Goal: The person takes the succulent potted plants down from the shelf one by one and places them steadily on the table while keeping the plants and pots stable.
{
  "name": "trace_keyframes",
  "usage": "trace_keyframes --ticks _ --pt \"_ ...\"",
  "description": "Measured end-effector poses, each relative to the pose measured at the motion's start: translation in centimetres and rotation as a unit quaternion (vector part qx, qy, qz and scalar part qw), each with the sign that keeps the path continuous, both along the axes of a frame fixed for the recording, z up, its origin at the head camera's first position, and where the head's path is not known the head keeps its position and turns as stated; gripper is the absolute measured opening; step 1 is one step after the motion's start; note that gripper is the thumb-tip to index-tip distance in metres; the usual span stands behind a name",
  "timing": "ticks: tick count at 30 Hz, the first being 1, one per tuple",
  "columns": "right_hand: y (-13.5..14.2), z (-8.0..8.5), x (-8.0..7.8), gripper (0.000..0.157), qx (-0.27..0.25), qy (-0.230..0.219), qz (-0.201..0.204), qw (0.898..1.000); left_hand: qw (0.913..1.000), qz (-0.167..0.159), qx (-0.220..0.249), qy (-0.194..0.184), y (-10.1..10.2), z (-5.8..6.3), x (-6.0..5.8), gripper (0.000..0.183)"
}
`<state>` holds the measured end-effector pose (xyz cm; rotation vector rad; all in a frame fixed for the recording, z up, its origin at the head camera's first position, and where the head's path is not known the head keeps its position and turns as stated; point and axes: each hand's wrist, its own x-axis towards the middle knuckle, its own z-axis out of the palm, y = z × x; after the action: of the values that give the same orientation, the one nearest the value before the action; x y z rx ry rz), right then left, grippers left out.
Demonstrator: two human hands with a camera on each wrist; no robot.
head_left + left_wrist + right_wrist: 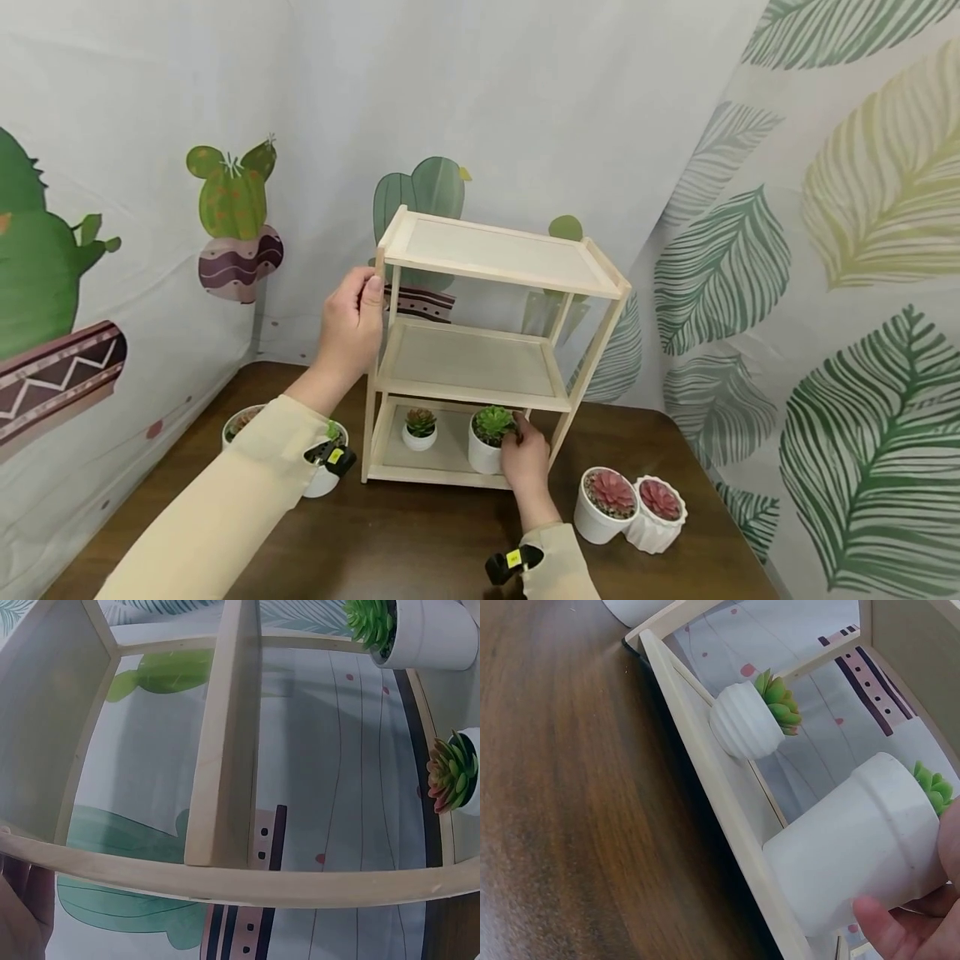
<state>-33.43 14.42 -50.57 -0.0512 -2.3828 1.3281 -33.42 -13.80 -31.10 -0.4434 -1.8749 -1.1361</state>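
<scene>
A light wooden three-tier shelf (480, 362) stands on the table. My left hand (352, 321) grips its left upright near the top; at the left wrist view's edge only part of that hand (26, 907) shows. My right hand (527, 458) holds a green succulent in a white pot (483, 455) at the right part of the bottom tier. In the right wrist view, thumb and fingers press around the side of this pot (847, 840). Left of it on the same tier sits a small reddish-green succulent in a ribbed white pot (746, 724).
On the brown table (420, 542), two red succulents stand at the right, one in a plain white pot (600, 521), one in a wavy white pot (654, 533). More potted plants (322, 482) stand at the left, partly behind my left sleeve. A printed curtain (525, 100) hangs behind.
</scene>
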Motion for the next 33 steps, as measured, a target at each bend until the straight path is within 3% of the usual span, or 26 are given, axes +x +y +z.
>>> trace_keyframes --ticks 11,24,33 --pt "0.04 0.18 -0.15 0.045 0.009 -0.005 -0.002 1.0 0.9999 -0.009 0.005 -0.012 -0.01 0.15 0.03 0.035" --pt "0.06 -0.14 -0.11 0.047 0.005 -0.011 -0.003 1.0 0.9998 -0.012 0.013 0.004 -0.1 -0.03 -0.22 0.034" --pt "0.22 0.31 0.11 0.046 0.045 -0.01 -0.009 0.999 0.9999 -0.011 0.006 -0.007 -0.12 0.08 -0.09 0.034"
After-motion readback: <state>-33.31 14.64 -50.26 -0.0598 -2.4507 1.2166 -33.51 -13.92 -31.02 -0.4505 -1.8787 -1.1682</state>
